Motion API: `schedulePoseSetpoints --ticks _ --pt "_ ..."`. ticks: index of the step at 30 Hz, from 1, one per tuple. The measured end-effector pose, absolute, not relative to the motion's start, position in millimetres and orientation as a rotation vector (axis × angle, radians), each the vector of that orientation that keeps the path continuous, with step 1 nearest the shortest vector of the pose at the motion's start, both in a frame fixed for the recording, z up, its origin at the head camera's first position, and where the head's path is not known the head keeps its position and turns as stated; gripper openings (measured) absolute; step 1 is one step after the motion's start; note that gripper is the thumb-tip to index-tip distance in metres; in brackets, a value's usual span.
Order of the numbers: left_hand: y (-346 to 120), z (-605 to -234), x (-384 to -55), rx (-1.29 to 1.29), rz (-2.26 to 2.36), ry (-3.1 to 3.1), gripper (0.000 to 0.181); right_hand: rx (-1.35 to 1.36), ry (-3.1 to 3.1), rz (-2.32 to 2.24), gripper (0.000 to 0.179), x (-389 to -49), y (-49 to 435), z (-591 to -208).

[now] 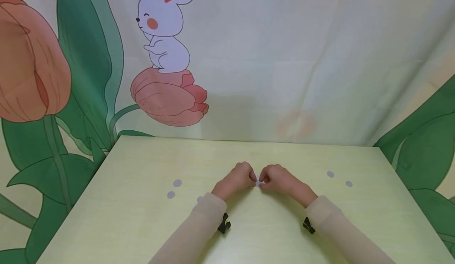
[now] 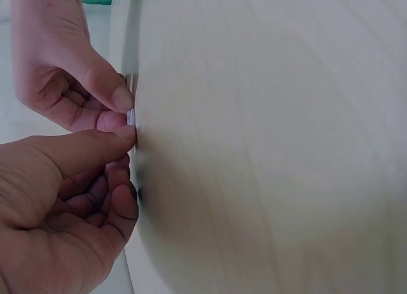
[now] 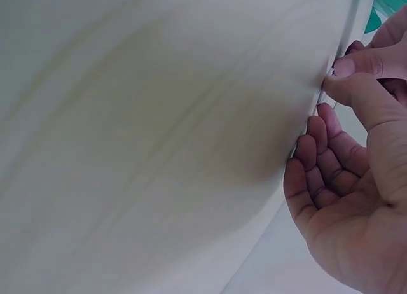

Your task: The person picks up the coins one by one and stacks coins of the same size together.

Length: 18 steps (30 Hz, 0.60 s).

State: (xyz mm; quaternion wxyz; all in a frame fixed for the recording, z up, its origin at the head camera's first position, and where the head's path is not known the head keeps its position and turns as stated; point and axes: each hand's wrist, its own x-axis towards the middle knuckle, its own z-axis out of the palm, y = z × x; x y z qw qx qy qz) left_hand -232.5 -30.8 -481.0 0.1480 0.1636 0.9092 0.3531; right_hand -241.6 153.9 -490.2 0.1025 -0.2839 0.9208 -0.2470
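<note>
A small pale grey-lilac disc (image 1: 258, 183) is between my two hands, low over the middle of the table. My left hand (image 1: 239, 179) pinches it from the left with thumb and fingertips, while my right hand (image 1: 281, 180) does the same from the right. Up close in the left wrist view, only a thin whitish edge of the disc (image 2: 131, 117) shows between the two thumbs. The other fingers of the right hand (image 3: 356, 173) are loosely curled near the tabletop. Most of the disc is hidden by the fingertips.
On the pale wooden table (image 1: 263, 236), two similar discs lie to the left, one a grey disc (image 1: 177, 183); a third disc (image 1: 200, 199) is partly covered by the left sleeve. Two more, including a disc (image 1: 330, 174), lie right. A printed curtain (image 1: 266, 58) hangs behind.
</note>
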Motion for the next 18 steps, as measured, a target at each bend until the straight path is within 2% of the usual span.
schedulePoseSetpoints --ticks 11,18 --pt "-28.7 -485.0 -228.4 0.444 1.017 2.668 0.009 -0.779 2.74 -0.724 0.012 -237.5 150.3 -488.1" --pt "-29.8 -486.2 -223.7 0.411 1.067 2.678 0.004 -0.742 2.758 -0.697 0.011 -235.3 147.5 -486.1"
